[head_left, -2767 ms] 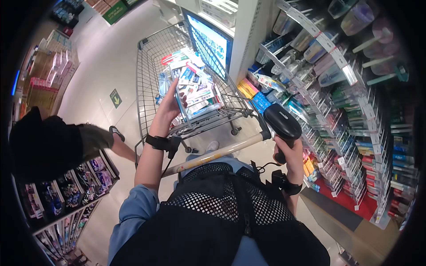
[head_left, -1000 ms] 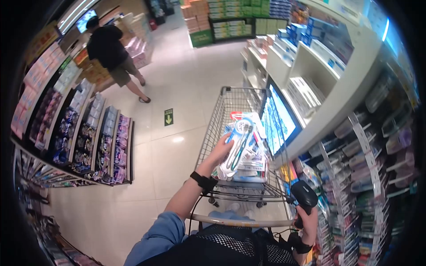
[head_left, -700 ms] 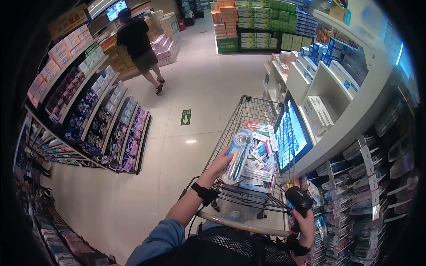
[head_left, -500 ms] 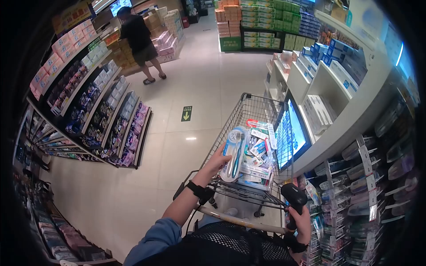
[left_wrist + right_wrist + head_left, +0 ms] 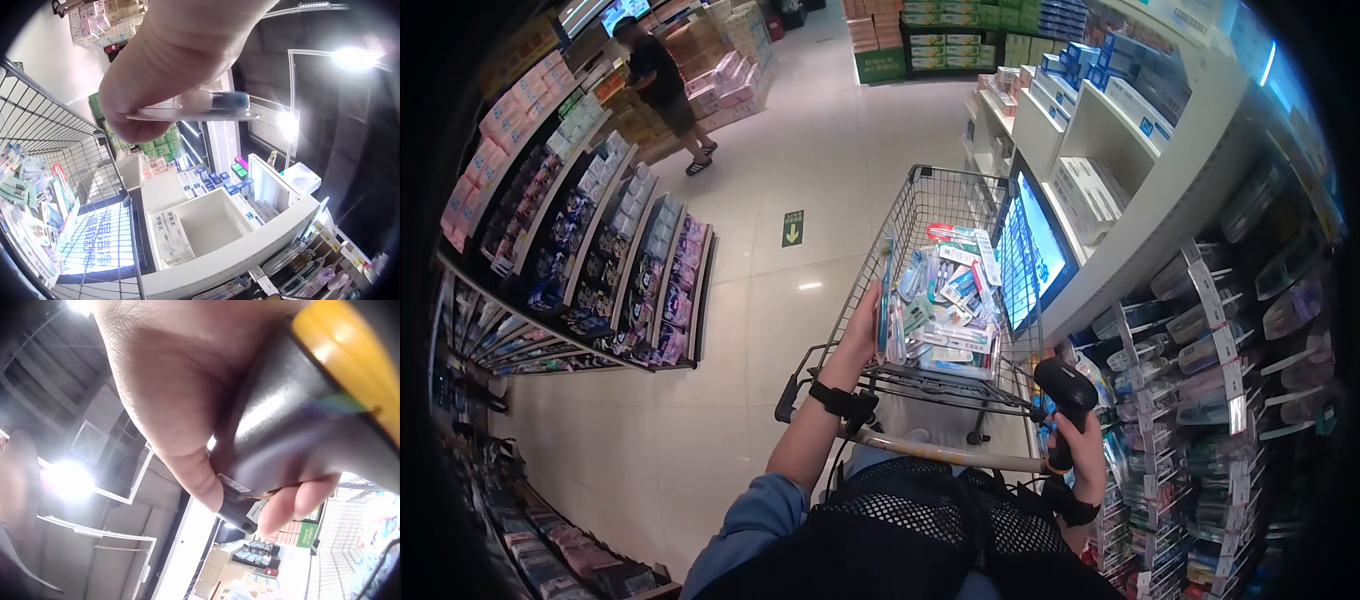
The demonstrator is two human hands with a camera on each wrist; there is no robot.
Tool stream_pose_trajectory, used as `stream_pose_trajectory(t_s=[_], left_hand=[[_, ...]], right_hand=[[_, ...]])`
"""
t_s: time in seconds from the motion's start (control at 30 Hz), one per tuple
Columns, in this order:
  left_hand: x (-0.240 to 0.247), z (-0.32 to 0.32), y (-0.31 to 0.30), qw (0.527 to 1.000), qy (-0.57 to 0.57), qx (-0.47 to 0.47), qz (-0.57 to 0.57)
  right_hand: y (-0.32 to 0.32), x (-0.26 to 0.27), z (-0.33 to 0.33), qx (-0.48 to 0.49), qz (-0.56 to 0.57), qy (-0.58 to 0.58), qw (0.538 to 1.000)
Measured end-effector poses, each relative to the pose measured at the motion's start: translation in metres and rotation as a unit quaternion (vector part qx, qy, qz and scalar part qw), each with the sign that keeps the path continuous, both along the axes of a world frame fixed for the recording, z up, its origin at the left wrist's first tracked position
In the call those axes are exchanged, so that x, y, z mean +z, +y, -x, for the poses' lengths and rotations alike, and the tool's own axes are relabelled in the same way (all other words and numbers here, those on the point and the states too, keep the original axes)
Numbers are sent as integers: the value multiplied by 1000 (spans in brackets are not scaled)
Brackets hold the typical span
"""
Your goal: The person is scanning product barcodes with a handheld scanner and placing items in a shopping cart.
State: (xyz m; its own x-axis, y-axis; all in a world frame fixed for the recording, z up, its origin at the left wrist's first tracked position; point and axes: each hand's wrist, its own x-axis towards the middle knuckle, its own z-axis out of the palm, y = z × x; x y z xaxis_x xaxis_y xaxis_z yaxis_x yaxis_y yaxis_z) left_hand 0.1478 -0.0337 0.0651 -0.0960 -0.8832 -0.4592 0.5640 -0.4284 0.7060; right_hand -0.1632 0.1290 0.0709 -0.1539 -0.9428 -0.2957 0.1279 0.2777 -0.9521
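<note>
My left hand (image 5: 862, 325) pinches a toothbrush pack (image 5: 885, 305) held edge-on at the left side of the cart's basket. In the left wrist view the thumb and the thin clear edge of the pack (image 5: 194, 115) fill the upper middle. My right hand (image 5: 1082, 450) is wrapped round the handle of a black scanner (image 5: 1065, 385) by the cart's push bar (image 5: 945, 452). The right wrist view shows the fingers curled about its black grip (image 5: 281, 419), with an orange part above. Many toothbrush packs (image 5: 955, 290) lie piled in the wire cart.
A lit screen (image 5: 1032, 250) and white shelving (image 5: 1115, 140) stand right of the cart (image 5: 870, 270). Hanging racks of packs (image 5: 1220, 330) are close on the right. Left are stepped shelves (image 5: 590, 250); a person in black (image 5: 660, 85) stands beyond them.
The pack in my left hand has turned from face-up to edge-on and moved left, uncovering more of the pile. The scanner stays in my right hand. The person in black has turned.
</note>
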Motion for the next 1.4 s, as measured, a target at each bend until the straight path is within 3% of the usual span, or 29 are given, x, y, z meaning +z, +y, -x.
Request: stream_pose_trajectory(t_s=[0.03,0.07,0.13,0.27,0.37,0.47,0.8,1.13,1.27,1.33,1.4], left_hand=[[-49,-24,-18,994,8,-101,-34],[-52,-24,-19,991,40,-131,-3],[-55,-30,-18,979,157,-131,17],[-35,-21,-2,973,215,-83,2],[-42,-32,0,942,298,-148,41],[-35,-25,3,960,252,-106,57],[-40,-25,-3,941,298,-139,85],[-33,-19,-5,942,302,-139,52],[-36,-16,-13,937,319,-109,89],[-33,-18,-13,932,340,-124,34],[-27,-12,-8,939,302,-136,92]], right_hand=[[3,1,2,-3,-5,0,1000],[3,3,2,-5,-6,10,1000],[7,1,4,-2,7,-3,1000],[7,4,4,-3,13,0,1000],[10,0,3,4,-4,10,1000],[7,-3,4,17,11,15,1000],[4,-2,2,-6,-3,-1,1000],[2,15,1,10,6,-3,1000],[-8,25,-2,7,15,1,1000],[-12,29,-4,11,17,-5,1000],[-26,39,-8,29,25,-28,999]])
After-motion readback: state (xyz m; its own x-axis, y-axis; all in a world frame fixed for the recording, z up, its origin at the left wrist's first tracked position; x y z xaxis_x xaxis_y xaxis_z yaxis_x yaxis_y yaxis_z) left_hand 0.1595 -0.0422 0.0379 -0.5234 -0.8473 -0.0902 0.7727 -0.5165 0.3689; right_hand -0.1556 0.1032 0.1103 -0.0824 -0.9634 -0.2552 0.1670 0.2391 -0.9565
